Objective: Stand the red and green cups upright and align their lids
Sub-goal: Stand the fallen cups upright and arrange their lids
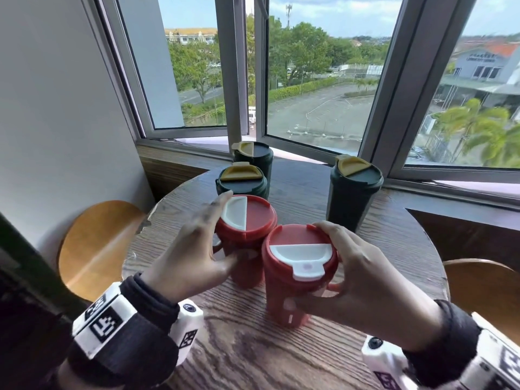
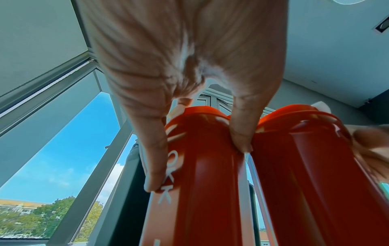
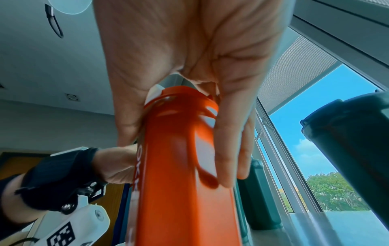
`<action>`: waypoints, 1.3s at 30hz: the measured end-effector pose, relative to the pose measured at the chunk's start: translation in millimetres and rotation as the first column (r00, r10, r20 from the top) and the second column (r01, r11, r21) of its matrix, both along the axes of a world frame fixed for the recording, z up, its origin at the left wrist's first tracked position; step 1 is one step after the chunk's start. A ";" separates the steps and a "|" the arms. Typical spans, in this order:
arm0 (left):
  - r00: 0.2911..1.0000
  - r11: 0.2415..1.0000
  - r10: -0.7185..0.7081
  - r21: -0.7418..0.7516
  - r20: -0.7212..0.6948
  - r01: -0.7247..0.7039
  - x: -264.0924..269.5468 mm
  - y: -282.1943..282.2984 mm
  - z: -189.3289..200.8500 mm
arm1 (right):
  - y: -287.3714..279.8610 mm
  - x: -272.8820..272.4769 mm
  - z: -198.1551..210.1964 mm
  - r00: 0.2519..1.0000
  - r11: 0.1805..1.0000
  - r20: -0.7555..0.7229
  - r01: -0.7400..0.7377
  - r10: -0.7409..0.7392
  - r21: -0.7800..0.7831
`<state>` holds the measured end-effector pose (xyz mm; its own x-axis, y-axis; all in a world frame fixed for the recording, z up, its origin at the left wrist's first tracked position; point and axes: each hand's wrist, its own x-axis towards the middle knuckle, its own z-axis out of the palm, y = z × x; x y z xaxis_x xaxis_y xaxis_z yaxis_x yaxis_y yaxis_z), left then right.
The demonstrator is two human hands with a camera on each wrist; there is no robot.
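Two red cups with white-flapped lids stand upright side by side on the round wooden table [image 1: 253, 356]. My left hand [image 1: 225, 229] holds the farther red cup [image 1: 247, 218], fingers along its left side and thumb on its front; its white flap faces left. My right hand [image 1: 323, 277] grips the nearer red cup [image 1: 299, 249] just under the lid, white tab toward me. Three dark green cups with yellow flaps stand upright behind: right [image 1: 354, 192], left front [image 1: 242, 181], left back [image 1: 254, 154]. In the wrist views, each hand [image 2: 197, 164] [image 3: 176, 149] straddles a red cup [image 2: 200, 183] [image 3: 174, 183].
The table stands in a corner under windows, with a sill [image 1: 450, 190] close behind the green cups. Wooden stools stand at the left [image 1: 95, 243] and right [image 1: 484, 285]. A white wall [image 1: 56, 108] is on the left.
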<state>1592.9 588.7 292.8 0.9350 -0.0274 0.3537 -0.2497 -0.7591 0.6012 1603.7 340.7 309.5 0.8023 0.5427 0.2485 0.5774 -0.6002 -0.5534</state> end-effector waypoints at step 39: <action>1.000 0.999 -0.012 -0.036 -0.018 0.011 0.3 2.3 -2.0 | -56.4 162.2 21.2 0.963 0.937 0.029 0.268 -0.269 -0.223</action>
